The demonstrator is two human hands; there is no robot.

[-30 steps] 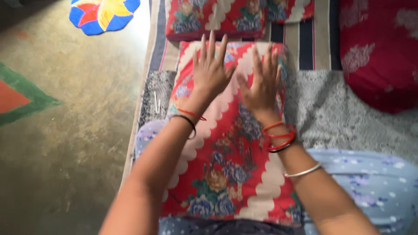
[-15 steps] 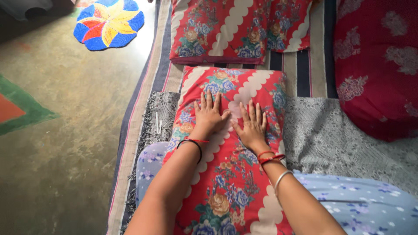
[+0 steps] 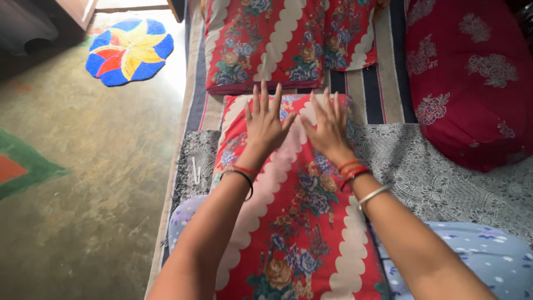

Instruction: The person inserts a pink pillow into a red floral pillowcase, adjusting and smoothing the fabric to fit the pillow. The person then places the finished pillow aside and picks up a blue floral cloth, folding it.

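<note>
A long red floral pillow [image 3: 294,222] with white wavy stripes lies lengthwise on the bed in front of me. My left hand [image 3: 266,125] rests flat on its far half, fingers spread. My right hand [image 3: 328,126] lies flat beside it, also with fingers apart, almost touching the left. Neither hand holds anything. Thread bands and bangles circle both wrists.
A second red floral pillow [image 3: 261,44] and a smaller one [image 3: 355,33] lie at the head of the bed. A dark red bolster [image 3: 472,83] sits at the right. Grey patterned cloth [image 3: 433,172] covers the bed; a flower-shaped mat [image 3: 130,53] lies on the floor at the left.
Both hands slid back toward the pillow's far end after pulling nearer, staying flat on it. The view tilted a little.
</note>
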